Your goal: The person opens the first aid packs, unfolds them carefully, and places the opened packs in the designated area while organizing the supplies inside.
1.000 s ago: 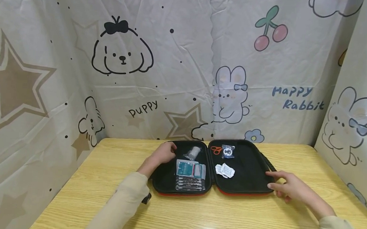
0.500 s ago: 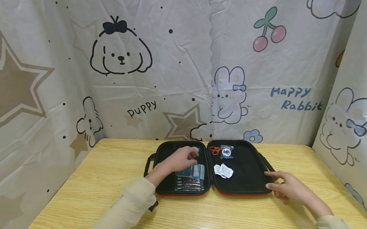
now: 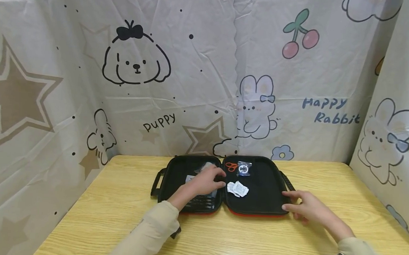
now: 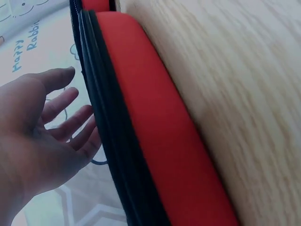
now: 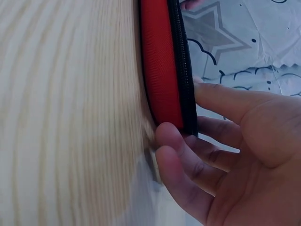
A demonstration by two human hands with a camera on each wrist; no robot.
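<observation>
A black-lined first-aid case (image 3: 263, 200) with a red shell lies open flat on the table. My right hand (image 3: 305, 208) grips its right rim; in the right wrist view the thumb lies over the zipped edge (image 5: 184, 66) and the other fingers are about the corner. My left hand (image 3: 207, 181) hovers over the left half near the hinge, fingers loosely bent and holding nothing. Beneath it, partly hidden, lie a wrapped bandage roll (image 3: 207, 166) and packs of cotton swabs (image 3: 201, 203). The right half holds orange scissors (image 3: 231, 166), a bagged tape roll (image 3: 244, 168) and white packets (image 3: 238, 188).
The case's carry handle (image 3: 156, 182) sticks out at its left side, with another strap (image 3: 288, 180) at the right. The wooden table (image 3: 234, 239) extends around the case. A printed curtain (image 3: 206, 85) stands behind and at both sides.
My left hand has moved right from the case's left rim to near the hinge. The case has slid left over the table, and my right hand has moved with it.
</observation>
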